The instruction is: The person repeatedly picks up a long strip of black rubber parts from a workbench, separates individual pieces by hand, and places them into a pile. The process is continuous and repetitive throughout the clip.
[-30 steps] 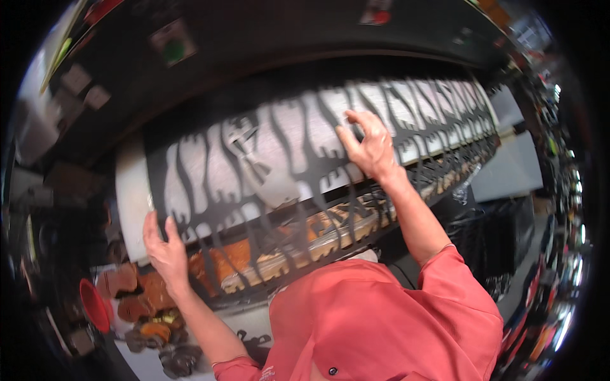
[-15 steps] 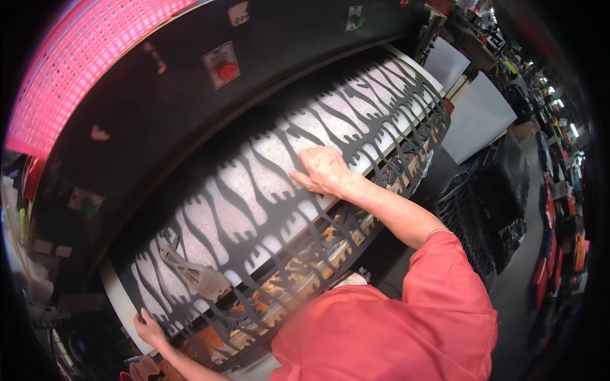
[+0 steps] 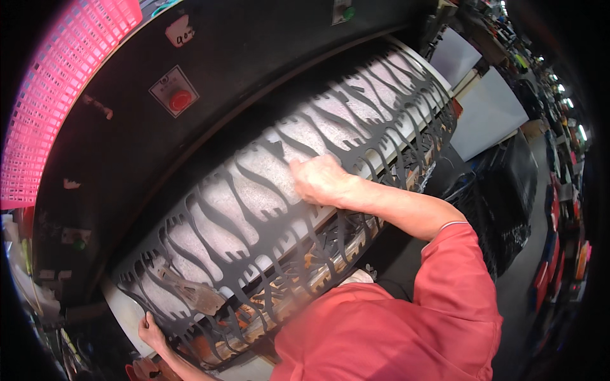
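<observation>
A long black sheet (image 3: pixel 257 244), cut through with repeated wavy, finger-ended openings, lies across a white board (image 3: pixel 124 311) on the machine's bed and droops over the front edge. My right hand (image 3: pixel 323 180) is closed on the middle of this sheet, its fingertips partly hidden. At the sheet's near left corner, my left hand (image 3: pixel 151 333) pinches the edge. A brownish-grey, flat, forked piece (image 3: pixel 197 295) rests on the sheet's left part; I cannot tell what it is.
Behind the bed rises a dark machine front with a red push button (image 3: pixel 180 100) and a green button (image 3: pixel 347 13). A pink basket (image 3: pixel 70 82) sits at the upper left. White boards (image 3: pixel 492 111) and black bundled material (image 3: pixel 508 190) stand right. Scraps (image 3: pixel 279 298) lie below the sheet's front.
The view has shifted, with the machine front lower and further left. The sheet's left end now spreads further over the board. Both hands keep their hold; my right fist is turned slightly.
</observation>
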`<action>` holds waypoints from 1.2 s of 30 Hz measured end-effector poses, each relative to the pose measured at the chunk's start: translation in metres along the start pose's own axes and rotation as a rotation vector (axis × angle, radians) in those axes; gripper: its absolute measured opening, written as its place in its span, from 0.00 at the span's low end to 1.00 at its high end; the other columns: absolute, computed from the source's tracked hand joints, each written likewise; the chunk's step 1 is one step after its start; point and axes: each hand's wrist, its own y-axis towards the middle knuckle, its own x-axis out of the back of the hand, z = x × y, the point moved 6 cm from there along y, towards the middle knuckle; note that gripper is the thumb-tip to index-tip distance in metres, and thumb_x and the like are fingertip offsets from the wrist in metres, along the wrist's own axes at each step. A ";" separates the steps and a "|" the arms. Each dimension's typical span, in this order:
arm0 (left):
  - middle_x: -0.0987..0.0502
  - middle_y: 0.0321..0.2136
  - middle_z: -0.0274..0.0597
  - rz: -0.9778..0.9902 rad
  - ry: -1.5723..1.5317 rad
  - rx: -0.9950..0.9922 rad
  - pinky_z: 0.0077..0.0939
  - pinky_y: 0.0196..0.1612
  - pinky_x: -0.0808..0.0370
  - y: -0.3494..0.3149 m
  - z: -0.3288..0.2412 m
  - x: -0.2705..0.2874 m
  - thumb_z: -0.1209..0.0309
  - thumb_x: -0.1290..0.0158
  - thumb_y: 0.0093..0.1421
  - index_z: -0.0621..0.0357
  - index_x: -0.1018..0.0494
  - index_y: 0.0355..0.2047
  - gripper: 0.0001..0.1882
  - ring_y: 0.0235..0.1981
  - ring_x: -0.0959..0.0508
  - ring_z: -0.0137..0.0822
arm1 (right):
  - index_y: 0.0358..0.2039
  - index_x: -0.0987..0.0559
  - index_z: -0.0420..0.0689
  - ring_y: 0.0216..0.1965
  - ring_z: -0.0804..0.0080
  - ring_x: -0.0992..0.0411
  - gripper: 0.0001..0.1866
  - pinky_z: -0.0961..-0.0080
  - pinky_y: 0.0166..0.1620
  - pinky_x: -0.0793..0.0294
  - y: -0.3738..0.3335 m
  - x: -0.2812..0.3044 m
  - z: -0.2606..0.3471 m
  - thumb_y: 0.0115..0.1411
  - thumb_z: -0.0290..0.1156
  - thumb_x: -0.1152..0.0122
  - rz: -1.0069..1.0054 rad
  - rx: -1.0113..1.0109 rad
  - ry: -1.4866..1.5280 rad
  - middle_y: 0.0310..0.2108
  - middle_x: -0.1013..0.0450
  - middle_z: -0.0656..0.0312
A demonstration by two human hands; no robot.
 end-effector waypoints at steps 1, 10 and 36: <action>0.23 0.26 0.34 0.015 0.059 0.026 0.29 0.35 0.29 -0.004 -0.009 0.006 0.60 0.37 0.70 0.72 0.20 0.36 0.20 0.29 0.29 0.28 | 0.36 0.25 0.32 0.26 0.49 0.17 0.12 0.53 0.28 0.19 0.001 0.004 -0.004 0.57 0.29 0.39 0.063 -0.054 0.000 0.21 0.21 0.46; 0.16 0.33 0.37 0.147 -0.007 0.216 0.25 0.40 0.24 -0.054 -0.099 0.035 0.61 0.36 0.69 0.71 0.16 0.46 0.20 0.35 0.22 0.27 | 0.42 0.24 0.37 0.33 0.32 0.21 0.11 0.43 0.37 0.24 -0.007 0.026 -0.044 0.63 0.30 0.41 0.157 -0.226 -0.047 0.28 0.22 0.37; 0.20 0.26 0.43 0.341 -0.634 0.635 0.24 0.19 0.28 -0.188 -0.087 0.082 0.54 0.60 0.82 0.67 0.29 0.54 0.25 0.18 0.20 0.33 | 0.66 0.29 0.28 0.67 0.30 0.34 0.45 0.46 0.68 0.30 0.006 -0.071 0.272 0.56 0.41 0.20 0.130 0.371 0.441 0.68 0.36 0.28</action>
